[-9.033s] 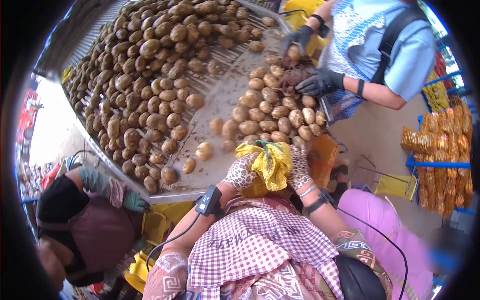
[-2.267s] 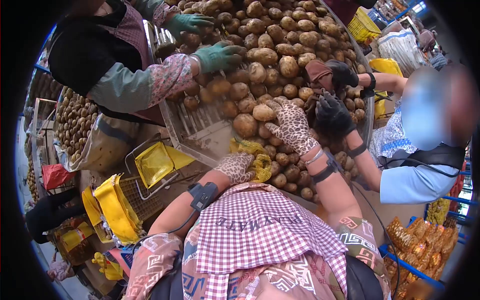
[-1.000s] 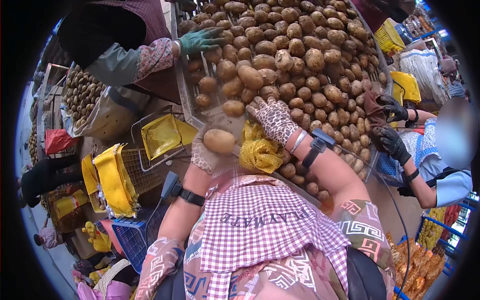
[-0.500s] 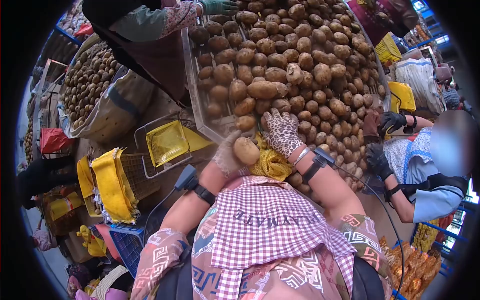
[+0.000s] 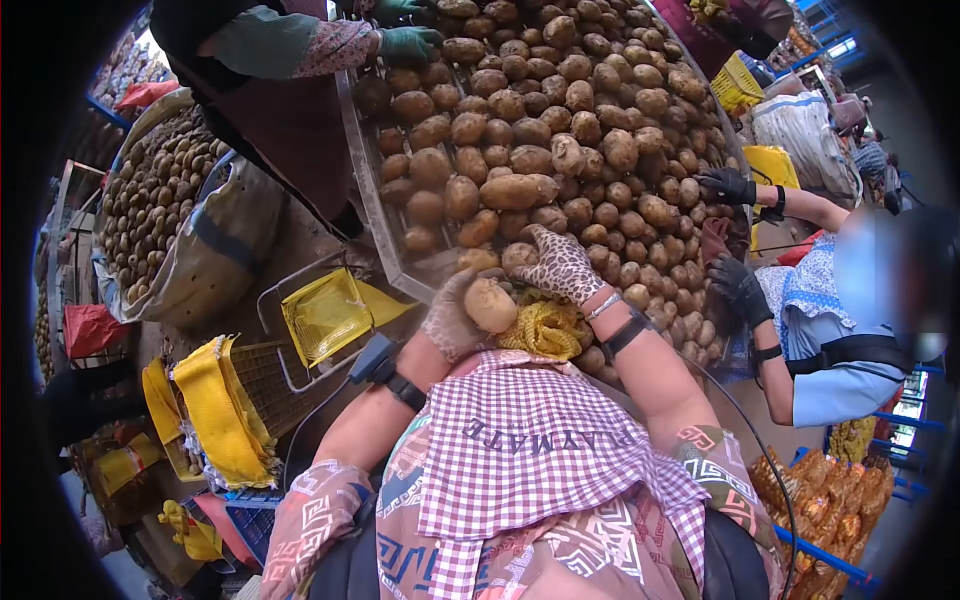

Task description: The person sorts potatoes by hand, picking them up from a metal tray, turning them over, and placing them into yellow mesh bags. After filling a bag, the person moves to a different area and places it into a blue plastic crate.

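Observation:
My left hand (image 5: 448,322), in a patterned glove, is closed round a large pale potato (image 5: 490,305) in front of my apron. My right hand (image 5: 562,264), in a leopard-print glove, has its fingers curled against a smaller brown potato (image 5: 519,258) at the near edge of the heap. A crumpled yellow mesh bag (image 5: 548,328) lies below my right wrist, beside the held potato. Many loose potatoes (image 5: 585,125) cover the slatted metal-edged table (image 5: 372,215) ahead of me.
Across the table at left, a person's green glove (image 5: 410,43) touches the potatoes. On the right, another person's dark gloves (image 5: 738,288) are at the table edge. A large potato sack (image 5: 235,240), yellow mesh bags (image 5: 225,390) and a yellow-lined metal frame (image 5: 325,315) stand to my left.
My right hand has moved slightly left and curled its fingers onto a smaller potato; before, it lay spread on the heap. My left hand keeps its potato. The view has shifted a little.

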`<state>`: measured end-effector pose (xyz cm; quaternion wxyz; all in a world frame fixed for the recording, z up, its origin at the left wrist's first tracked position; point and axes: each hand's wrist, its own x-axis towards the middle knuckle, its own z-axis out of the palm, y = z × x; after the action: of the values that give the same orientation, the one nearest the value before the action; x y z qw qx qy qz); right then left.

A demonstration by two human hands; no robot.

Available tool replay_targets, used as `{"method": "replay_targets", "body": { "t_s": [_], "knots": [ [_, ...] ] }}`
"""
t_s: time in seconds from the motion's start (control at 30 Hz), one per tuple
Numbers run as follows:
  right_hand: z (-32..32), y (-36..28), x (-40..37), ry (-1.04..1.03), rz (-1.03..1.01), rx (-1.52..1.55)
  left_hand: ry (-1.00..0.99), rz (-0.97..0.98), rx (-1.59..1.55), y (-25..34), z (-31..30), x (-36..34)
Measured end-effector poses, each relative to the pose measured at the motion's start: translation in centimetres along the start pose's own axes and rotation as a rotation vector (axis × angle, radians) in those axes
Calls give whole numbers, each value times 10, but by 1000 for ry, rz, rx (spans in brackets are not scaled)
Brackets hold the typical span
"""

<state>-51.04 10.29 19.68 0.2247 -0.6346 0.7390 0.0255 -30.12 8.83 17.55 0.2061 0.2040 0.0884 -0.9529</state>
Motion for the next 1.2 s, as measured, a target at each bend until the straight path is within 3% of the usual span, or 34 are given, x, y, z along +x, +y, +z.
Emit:
{"method": "replay_targets", "body": {
  "t_s": [0.07, 0.1, 0.13, 0.2, 0.27, 0.33, 0.4, 0.47, 0.5, 0.53, 0.6, 0.63, 0.67, 0.73, 0.77, 0.8, 0.87, 0.9, 0.93, 1.0, 1.07, 1.13, 1.2],
  "knots": [
    [-5, 16, -2, 111, 48, 451, -40, -11, -66, 7, -7, 1],
    [-7, 21, -8, 222, -28, 622, -34, -18, -98, 10, -8, 0],
    [-9, 26, -14, 225, -24, 615, -26, -28, -126, 10, -9, 0],
    [-17, 25, -24, 2, -130, 1728, -18, 2, -145, 7, 6, -9],
    [-23, 13, -37, -33, -132, 1890, -27, 0, 18, 8, 23, -19],
    [-22, 1, -43, -245, -60, 2438, -110, -45, 73, 9, 30, -20],
    [-13, -5, -35, -234, -92, 2448, -190, -86, 130, 8, 39, -25],
    [-10, -9, -26, -255, -149, 2551, -157, 8, 632, 2, 50, -28],
    [-13, -14, -25, -114, -145, 2436, -122, 45, 731, 0, 47, -24],
    [-16, -19, -26, -124, -146, 2437, -117, 51, 731, -4, 48, -21],
    [-21, -31, -26, -105, -356, 2109, 10, -82, 84, -8, 57, -23],
    [-18, -33, -25, 2, -294, 1883, -47, -140, 61, -4, 62, -30],
    [-21, -41, -24, -27, -301, 1889, -37, -117, 55, -2, 57, -36],
    [-40, -55, -30, 229, -341, 1315, -82, -120, 142, -1, 49, -41],
    [-41, -60, -32, 108, -391, 1612, -76, -79, 76, -3, 60, -48],
    [-44, -66, -36, 87, -398, 1615, -69, -61, 68, -4, 59, -48],
    [-46, -83, -38, 238, -571, 952, -67, -35, -7, -2, 54, -54],
    [-39, -83, -30, 164, -567, 1000, 14, 29, -12, -7, 61, -56],
    [-29, -85, -22, 118, -536, 1182, -85, 45, 8, 0, 24, -47],
    [-32, -96, -15, 109, -414, 1562, -143, 8, -54, 5, 13, -51],
    [-36, -98, -8, 37, -389, 1874, -114, 64, -87, 15, 0, -61],
    [-27, -83, 3, 46, -366, 1906, -196, 185, -165, 30, -30, -75],
    [-18, -60, 9, 112, -179, 1602, -127, 334, -182, 49, -42, -101]
  ]
}}
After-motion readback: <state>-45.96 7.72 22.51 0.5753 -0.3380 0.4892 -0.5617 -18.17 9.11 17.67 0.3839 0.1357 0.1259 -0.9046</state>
